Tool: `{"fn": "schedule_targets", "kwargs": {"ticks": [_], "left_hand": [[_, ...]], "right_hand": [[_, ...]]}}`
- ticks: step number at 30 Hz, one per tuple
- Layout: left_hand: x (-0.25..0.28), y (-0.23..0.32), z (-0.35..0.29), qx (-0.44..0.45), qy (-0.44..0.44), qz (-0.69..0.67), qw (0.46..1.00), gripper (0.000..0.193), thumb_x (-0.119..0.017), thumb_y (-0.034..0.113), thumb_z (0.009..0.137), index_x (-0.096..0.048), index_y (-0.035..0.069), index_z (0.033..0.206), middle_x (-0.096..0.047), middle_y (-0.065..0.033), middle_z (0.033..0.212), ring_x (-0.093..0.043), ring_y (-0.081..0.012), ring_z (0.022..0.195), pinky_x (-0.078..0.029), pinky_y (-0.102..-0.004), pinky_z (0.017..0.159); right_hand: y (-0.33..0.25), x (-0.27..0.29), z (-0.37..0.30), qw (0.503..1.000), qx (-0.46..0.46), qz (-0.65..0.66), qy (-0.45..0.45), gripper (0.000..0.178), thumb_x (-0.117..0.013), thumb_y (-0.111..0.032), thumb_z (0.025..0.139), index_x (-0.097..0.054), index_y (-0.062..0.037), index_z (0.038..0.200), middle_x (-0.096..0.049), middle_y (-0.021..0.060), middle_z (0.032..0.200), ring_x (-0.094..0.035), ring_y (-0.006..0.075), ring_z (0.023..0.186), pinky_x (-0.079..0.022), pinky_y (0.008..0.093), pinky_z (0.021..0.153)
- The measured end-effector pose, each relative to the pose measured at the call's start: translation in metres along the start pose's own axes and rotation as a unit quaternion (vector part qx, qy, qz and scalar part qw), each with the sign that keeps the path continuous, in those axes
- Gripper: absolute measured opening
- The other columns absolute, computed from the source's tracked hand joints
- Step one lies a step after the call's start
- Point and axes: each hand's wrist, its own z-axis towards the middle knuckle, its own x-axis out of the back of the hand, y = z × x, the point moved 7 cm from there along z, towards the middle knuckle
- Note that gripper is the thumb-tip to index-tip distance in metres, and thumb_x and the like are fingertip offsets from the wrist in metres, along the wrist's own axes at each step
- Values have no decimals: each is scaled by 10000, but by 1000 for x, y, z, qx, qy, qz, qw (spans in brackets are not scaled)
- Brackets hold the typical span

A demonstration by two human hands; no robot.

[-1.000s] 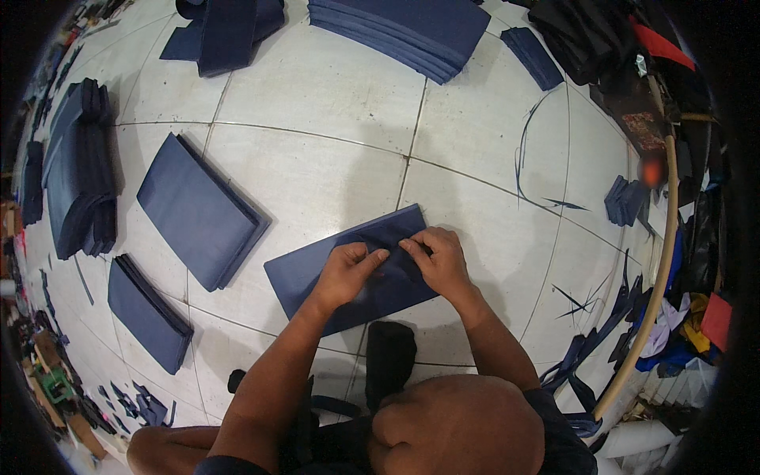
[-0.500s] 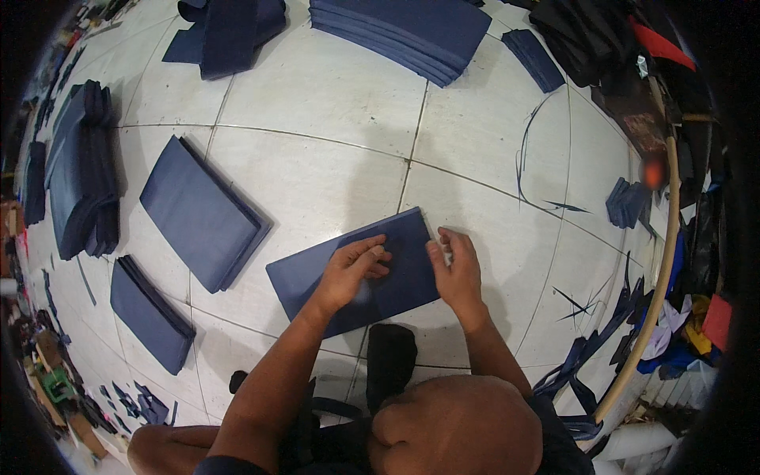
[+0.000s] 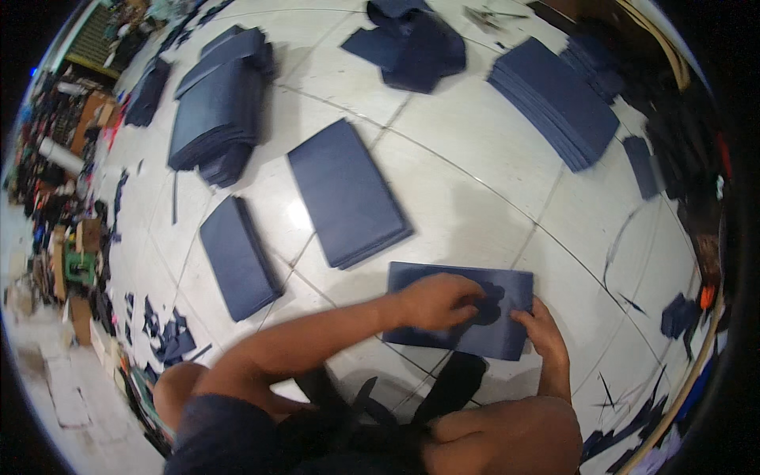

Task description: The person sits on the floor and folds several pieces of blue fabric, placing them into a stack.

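A dark blue rectangular fabric panel (image 3: 419, 336) lies in front of me at floor level, long side across. Over its middle is my left hand (image 3: 443, 301), fingers bent and apart from the thumb, nothing held; a dark shadow falls beside the fingertips. My right hand (image 3: 545, 328) grips the panel's right edge, thumb on top and fingers round the side, partly hidden. A stack of larger blue panels (image 3: 344, 190) rests just beyond my left forearm, and a narrower stack (image 3: 239, 257) lies left of that.
Tall folded blue bundles (image 3: 222, 103) stand at the far left. A fanned stack (image 3: 554, 103) and a crumpled blue piece (image 3: 416, 43) lie at the back. Fabric scraps (image 3: 170, 336) are scattered left, a curved pole (image 3: 673, 388) runs along the right. White tiled floor (image 3: 475, 142) lies between.
My view has turned left, so things sit farther right in it. My right hand, earlier open beside the panel, has closed on its edge. My left hand stays over the panel.
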Motion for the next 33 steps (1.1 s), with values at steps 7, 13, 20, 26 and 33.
{"fn": "schedule_targets", "kwargs": {"ticks": [7, 13, 20, 26, 33], "left_hand": [[165, -71, -210, 171, 94, 183, 964, 262, -608, 165, 927, -676, -7, 1113, -700, -198, 1067, -688, -310, 965, -538, -403, 853], [213, -154, -326, 350, 307, -54, 883, 427, -608, 361, 969, -656, -6, 1183, -687, -171, 1087, -675, -250, 945, -536, -363, 836], [170, -212, -246, 303, 324, -284, 850, 878, -408, 711, 949, -349, 35, 1505, -447, -243, 1442, -483, -347, 1298, -469, -454, 1007], [164, -249, -190, 235, 381, -442, 777, 966, -356, 781, 921, -249, 63, 1557, -367, -257, 1498, -418, -382, 1356, -456, -473, 1019], [169, -255, -175, 207, 444, -351, 798, 883, -513, 657, 936, -463, -133, 1328, -619, -212, 1103, -621, -281, 941, -521, -367, 778]], "right_hand": [[-27, -4, -36, 987, 136, -82, -2, 439, -600, -87, 946, -497, -1, 1364, -632, 112, 1221, -580, 196, 1117, -440, 338, 1008], [-181, 14, -112, 984, 178, -28, 7, 497, -591, -63, 864, -504, 0, 1350, -654, 89, 1116, -629, 172, 983, -510, 307, 899], [-300, -86, -95, 981, 182, 43, 47, 779, -641, -168, 857, -264, -70, 1531, -482, 208, 1377, -555, 336, 1208, -472, 489, 1045], [-204, -234, 35, 916, 196, 351, -17, 528, -638, -104, 866, -469, -84, 1366, -543, 90, 1337, -517, 285, 1260, -429, 510, 1075], [-141, -269, 33, 948, 161, -195, 193, 724, -693, -376, 932, -379, 54, 1422, -377, 240, 1460, -450, 361, 1301, -414, 422, 1057]]}}
